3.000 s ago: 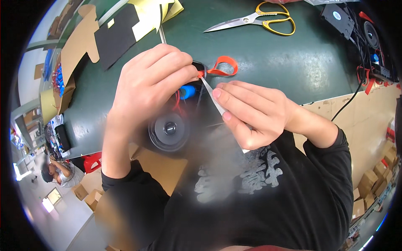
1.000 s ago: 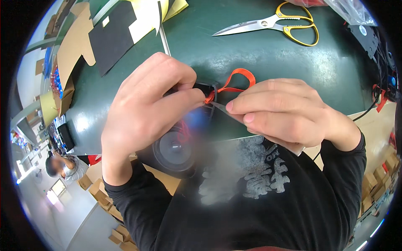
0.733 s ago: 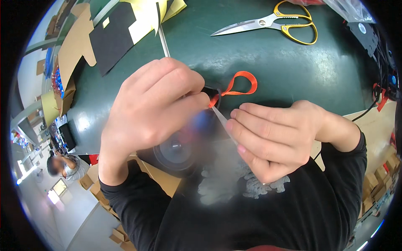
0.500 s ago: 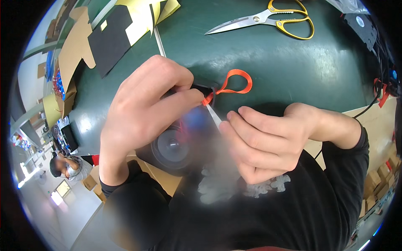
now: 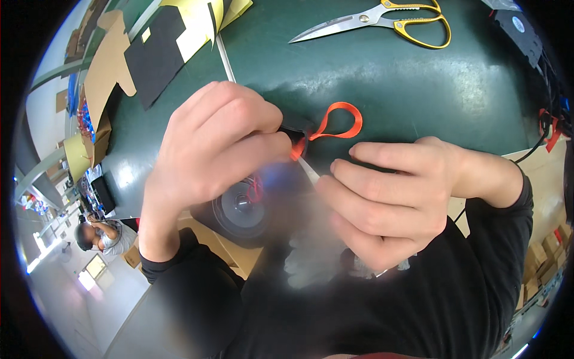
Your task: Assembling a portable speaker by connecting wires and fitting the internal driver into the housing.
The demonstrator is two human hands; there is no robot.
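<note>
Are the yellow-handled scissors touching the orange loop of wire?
Apart. The head view shows the scissors lying at the far edge of the green table, with a wide stretch of bare tabletop between them and the orange loop near the left hand.

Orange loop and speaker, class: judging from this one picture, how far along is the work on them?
Done: an orange loop already stands formed, its ends gathered under the left hand. In hand: that hand pinches the dark part at the loop's base, above the round speaker, while the right hand holds a thin white strip to the same spot. Left: the strip is not yet off, and the scissors lie unused on the green table.
</note>
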